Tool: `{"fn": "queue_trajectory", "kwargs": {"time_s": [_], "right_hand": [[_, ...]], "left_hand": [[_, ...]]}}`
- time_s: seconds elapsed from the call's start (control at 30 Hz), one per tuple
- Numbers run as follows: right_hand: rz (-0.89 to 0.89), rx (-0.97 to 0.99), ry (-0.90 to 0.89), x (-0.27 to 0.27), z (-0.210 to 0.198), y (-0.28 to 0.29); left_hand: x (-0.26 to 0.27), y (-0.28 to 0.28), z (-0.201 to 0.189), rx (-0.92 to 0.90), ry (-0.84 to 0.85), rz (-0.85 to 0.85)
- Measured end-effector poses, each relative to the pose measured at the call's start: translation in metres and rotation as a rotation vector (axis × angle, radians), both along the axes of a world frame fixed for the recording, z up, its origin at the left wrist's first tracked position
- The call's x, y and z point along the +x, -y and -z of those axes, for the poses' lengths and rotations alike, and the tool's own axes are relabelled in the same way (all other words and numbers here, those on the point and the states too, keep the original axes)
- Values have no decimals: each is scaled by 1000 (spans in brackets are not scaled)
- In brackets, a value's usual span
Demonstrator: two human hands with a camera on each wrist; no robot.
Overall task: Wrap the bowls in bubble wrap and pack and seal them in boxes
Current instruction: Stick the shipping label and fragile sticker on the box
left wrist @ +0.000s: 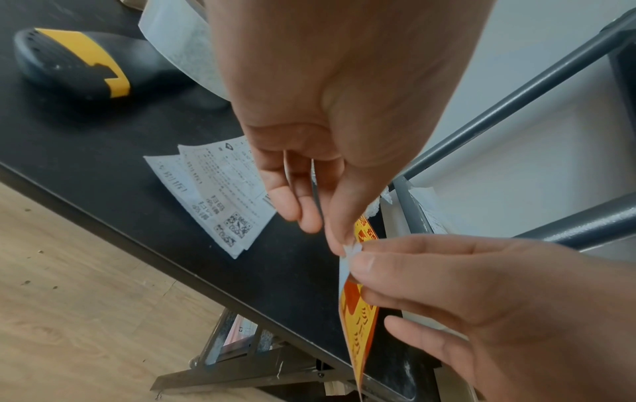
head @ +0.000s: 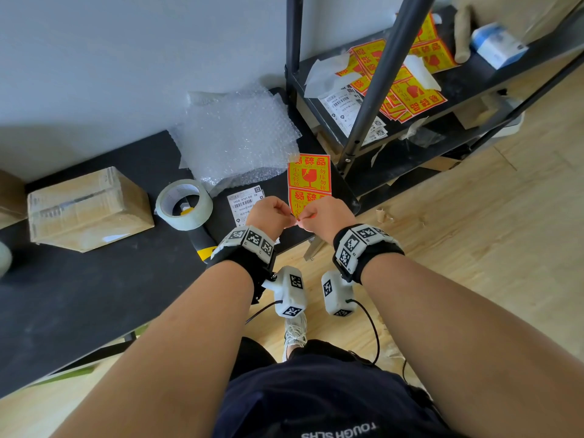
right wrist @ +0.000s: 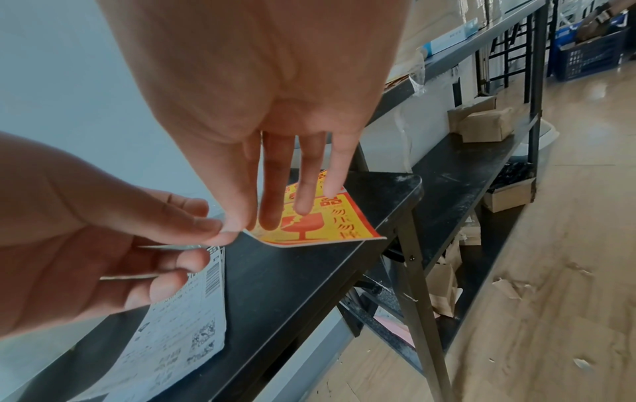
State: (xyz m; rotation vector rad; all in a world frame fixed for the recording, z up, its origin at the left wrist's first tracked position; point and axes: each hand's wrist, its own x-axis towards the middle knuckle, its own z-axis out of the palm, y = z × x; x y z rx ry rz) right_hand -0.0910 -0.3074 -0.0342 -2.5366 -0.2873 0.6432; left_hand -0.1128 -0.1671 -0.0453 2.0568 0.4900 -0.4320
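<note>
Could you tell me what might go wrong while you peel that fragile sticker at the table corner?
The left hand and right hand pinch only one corner of the fragile sticker strip, so the backing may tear rather than peel. The strip hangs above the edge of the black table; if it slips, it could drop to the floor. A freed sticker could curl onto itself.

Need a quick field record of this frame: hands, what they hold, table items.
left hand: pinches a corner of the fragile sticker sheet
right hand: pinches the same corner, facing the left hand
sticker state: held above the black table's right end, corner backing seems to be peeling
sealed box: on the table, left
tape roll: between box and hands
bubble wrap: against the wall
shipping labels: under the left hand
</note>
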Motion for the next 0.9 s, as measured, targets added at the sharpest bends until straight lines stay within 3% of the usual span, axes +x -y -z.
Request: {"fn": "queue_trajectory", "kwargs": {"time_s": [0.23,0.4,0.9], "right_hand": [[140,-7,14,2,4,-4],[362,49,10,12,4,-2],[741,145,58,35,-7,14]], "left_hand": [[1,3,6,56,6,11],[4,0,12,121,10,30],[12,-16,20,361,-182,147]]}}
